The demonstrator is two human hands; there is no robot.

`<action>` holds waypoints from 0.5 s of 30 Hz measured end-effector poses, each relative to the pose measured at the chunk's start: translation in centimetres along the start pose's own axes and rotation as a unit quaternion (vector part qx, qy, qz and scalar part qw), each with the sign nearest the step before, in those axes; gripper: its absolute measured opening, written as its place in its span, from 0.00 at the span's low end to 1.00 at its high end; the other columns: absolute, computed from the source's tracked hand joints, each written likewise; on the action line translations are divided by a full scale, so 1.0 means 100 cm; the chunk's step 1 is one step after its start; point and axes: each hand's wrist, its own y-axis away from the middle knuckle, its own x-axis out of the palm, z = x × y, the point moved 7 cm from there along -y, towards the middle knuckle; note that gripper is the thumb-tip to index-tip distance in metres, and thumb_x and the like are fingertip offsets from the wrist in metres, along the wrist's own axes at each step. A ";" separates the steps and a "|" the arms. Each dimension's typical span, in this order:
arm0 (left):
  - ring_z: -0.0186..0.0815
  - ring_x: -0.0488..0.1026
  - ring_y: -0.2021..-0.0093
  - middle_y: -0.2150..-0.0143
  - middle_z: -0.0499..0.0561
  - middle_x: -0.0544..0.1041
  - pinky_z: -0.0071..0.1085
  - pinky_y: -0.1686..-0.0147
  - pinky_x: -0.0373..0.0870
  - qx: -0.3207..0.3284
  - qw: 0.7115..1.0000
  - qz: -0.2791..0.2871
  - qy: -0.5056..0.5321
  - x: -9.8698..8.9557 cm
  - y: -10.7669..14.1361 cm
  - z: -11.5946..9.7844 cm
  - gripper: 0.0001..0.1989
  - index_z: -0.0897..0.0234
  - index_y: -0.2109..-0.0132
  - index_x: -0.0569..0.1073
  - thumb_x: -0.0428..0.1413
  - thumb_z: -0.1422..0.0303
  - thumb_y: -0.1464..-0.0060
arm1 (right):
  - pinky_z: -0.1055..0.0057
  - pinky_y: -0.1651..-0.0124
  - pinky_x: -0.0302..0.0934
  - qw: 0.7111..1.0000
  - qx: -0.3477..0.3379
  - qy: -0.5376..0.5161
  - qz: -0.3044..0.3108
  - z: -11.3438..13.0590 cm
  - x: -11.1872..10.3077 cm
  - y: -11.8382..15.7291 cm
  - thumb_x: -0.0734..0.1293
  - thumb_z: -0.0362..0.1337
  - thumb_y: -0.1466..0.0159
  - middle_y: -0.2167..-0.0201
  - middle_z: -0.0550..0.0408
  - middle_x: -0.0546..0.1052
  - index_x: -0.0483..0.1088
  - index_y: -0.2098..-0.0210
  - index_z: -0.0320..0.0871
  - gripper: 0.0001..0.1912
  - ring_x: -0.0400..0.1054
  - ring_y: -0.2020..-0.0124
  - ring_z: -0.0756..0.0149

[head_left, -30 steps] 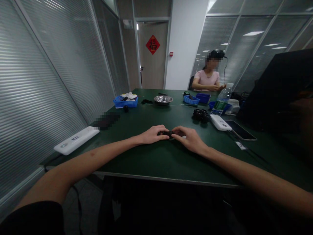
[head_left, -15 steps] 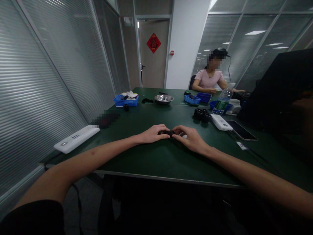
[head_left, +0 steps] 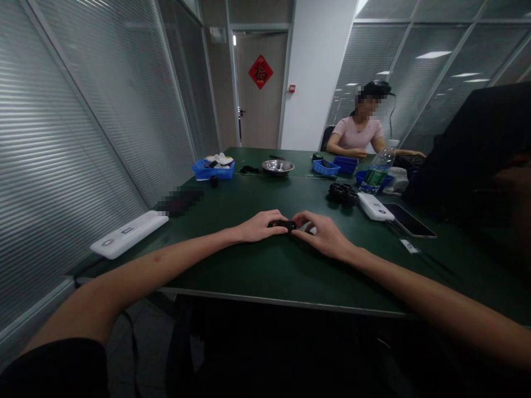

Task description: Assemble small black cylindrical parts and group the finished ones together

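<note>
A small dark, shiny part (head_left: 291, 226), roughly cylindrical, lies between my hands just over the green table. My left hand (head_left: 263, 225) is closed around its left end, with the thumb along the near side. At the right end, the thumb and forefinger of my right hand (head_left: 323, 235) pinch it, the other fingers curled. A small pale thing (head_left: 309, 227) shows through the gap under my right palm; its kind is unclear. My fingers cover much of the dark part.
On the green table (head_left: 249, 276) are white power banks (head_left: 129, 234) at left and right, a phone (head_left: 410, 220), black rings (head_left: 342, 194), a water bottle (head_left: 378, 168), a metal bowl (head_left: 277, 167) and blue baskets (head_left: 214, 169). A person (head_left: 359, 130) sits across at the right.
My hands stay in nearly the same place, with a slight shift of the right fingers at the dark part. The person across has stretched an arm farther right.
</note>
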 end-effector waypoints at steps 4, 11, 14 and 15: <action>0.40 0.72 0.54 0.53 0.55 0.74 0.34 0.53 0.68 -0.002 1.000 0.001 -0.006 0.000 0.000 0.001 0.20 0.65 0.45 0.76 0.54 0.55 0.33 | 0.61 0.57 0.73 0.999 -0.031 -0.002 -0.016 0.001 0.001 0.001 0.70 0.40 0.34 0.52 0.49 0.78 0.72 0.49 0.47 0.14 0.75 0.57 0.58; 0.40 0.73 0.54 0.52 0.55 0.74 0.34 0.53 0.68 0.004 1.000 0.003 -0.004 0.002 -0.001 0.001 0.19 0.64 0.45 0.76 0.54 0.55 0.32 | 0.62 0.60 0.71 1.000 0.024 0.000 -0.003 0.001 0.000 0.000 0.67 0.45 0.30 0.60 0.51 0.81 0.74 0.51 0.45 0.13 0.76 0.62 0.60; 0.40 0.73 0.54 0.53 0.55 0.74 0.34 0.53 0.67 0.006 1.000 0.003 -0.002 0.001 0.000 0.000 0.19 0.65 0.45 0.76 0.54 0.55 0.32 | 0.61 0.59 0.71 1.000 0.001 -0.002 -0.003 0.002 -0.001 0.001 0.68 0.43 0.32 0.57 0.50 0.80 0.73 0.50 0.46 0.13 0.75 0.61 0.59; 0.40 0.73 0.54 0.53 0.55 0.74 0.34 0.54 0.67 0.007 1.000 0.003 -0.001 0.001 0.000 0.000 0.19 0.65 0.45 0.76 0.54 0.55 0.32 | 0.61 0.58 0.72 1.000 -0.011 -0.001 -0.006 0.003 -0.001 0.001 0.69 0.42 0.32 0.56 0.50 0.79 0.73 0.50 0.46 0.13 0.75 0.60 0.59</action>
